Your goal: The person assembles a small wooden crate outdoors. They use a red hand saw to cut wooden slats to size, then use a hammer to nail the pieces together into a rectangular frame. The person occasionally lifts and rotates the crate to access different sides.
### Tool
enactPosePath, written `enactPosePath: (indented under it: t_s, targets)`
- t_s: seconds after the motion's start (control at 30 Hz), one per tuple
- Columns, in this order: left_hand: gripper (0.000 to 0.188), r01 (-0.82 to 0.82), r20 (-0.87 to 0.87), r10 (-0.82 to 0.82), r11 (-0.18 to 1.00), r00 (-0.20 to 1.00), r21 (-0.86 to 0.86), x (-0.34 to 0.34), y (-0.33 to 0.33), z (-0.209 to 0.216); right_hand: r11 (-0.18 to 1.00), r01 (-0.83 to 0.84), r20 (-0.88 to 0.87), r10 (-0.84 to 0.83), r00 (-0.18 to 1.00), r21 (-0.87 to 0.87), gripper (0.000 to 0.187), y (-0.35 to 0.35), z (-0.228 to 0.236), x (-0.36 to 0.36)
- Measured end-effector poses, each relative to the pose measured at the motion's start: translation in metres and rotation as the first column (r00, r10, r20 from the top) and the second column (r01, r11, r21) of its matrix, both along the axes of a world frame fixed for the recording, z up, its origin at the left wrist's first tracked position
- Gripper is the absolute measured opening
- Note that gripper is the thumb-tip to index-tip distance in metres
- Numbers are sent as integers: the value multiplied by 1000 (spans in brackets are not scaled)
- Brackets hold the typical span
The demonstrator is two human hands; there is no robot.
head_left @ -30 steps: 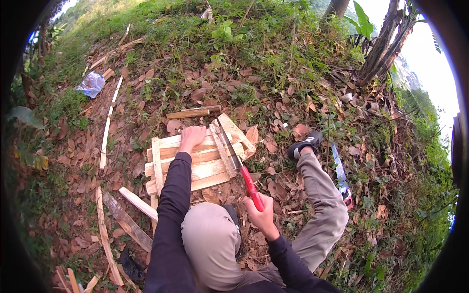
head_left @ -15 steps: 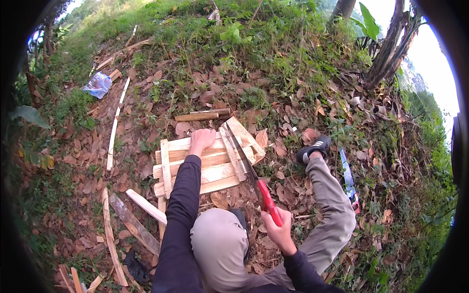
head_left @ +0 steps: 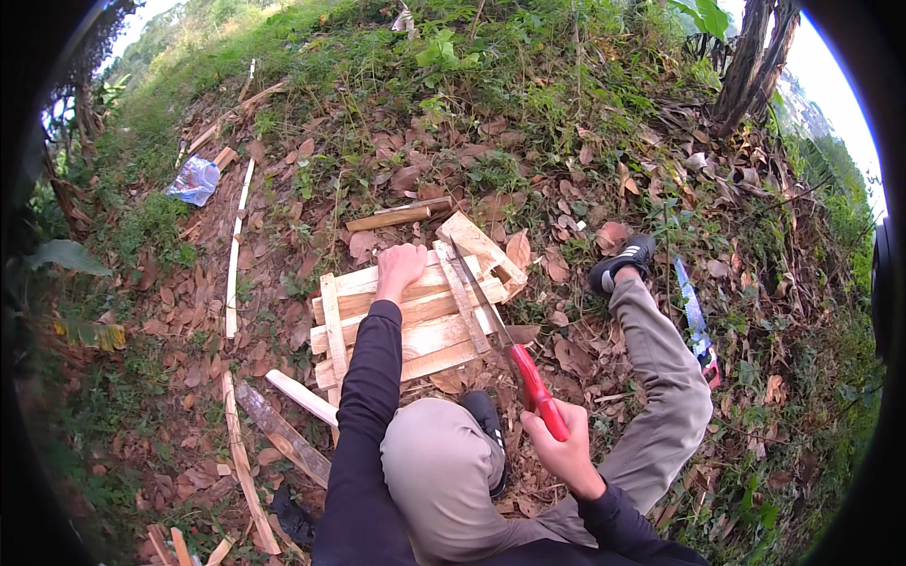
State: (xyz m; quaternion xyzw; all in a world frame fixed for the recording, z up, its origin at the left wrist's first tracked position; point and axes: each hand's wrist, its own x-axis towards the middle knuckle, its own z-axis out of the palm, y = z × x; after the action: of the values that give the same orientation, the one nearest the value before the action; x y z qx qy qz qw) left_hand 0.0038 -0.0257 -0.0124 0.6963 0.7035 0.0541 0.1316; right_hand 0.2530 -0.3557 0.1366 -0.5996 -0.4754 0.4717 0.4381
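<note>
A panel of pale wooden planks [head_left: 436, 336] with two cross battens lies on the leafy ground before me. My left hand [head_left: 402, 268] is closed on its far plank, the fingers curled over the wood and partly hidden. In my right hand [head_left: 566, 451] is a handsaw [head_left: 534, 385], gripped by its red handle. Its blade slants away over the panel's right end, just right of the right batten [head_left: 462, 300]. From this angle I cannot tell how deep the teeth sit in the wood. Beside the blade lies a short wide board [head_left: 478, 247].
Two short wood pieces [head_left: 396, 215] lie beyond the panel. Long strips [head_left: 234, 274] and a weathered board [head_left: 283, 432] lie to the left, near a clear plastic bag [head_left: 195, 181]. My bent knee [head_left: 439, 453] is close to the panel. A blue package [head_left: 694, 316] lies right of my leg.
The whole scene sits slightly farther right in the picture. My right hand and the saw handle have shifted a little right relative to the panel. My left hand keeps its place on the plank.
</note>
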Motion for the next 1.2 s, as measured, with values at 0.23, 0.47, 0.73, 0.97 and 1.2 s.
enactPosePath:
  t_s: [0.23,0.47,0.73,0.97,1.2]
  targets:
    - [55,12,18,-12,1000,1000,-5,-5,2,1,1000,25,62,-26,998,16,24,26,-6,-5]
    - [55,-22,-10,22,999,1000,-41,0,7,-2,998,-16,93,23,995,-68,28,-3,29,2]
    - [55,-28,-18,27,999,999,-46,2,5,5,938,-238,-305,157,939,-250,31,10,56,8]
    - [55,-18,-9,17,998,1000,-67,2,4,2,985,-31,-84,16,996,-172,37,0,58,-1]
    - [54,-8,-41,7,1000,999,-26,8,0,-1,991,-9,-39,4,999,-132,28,10,42,-2]
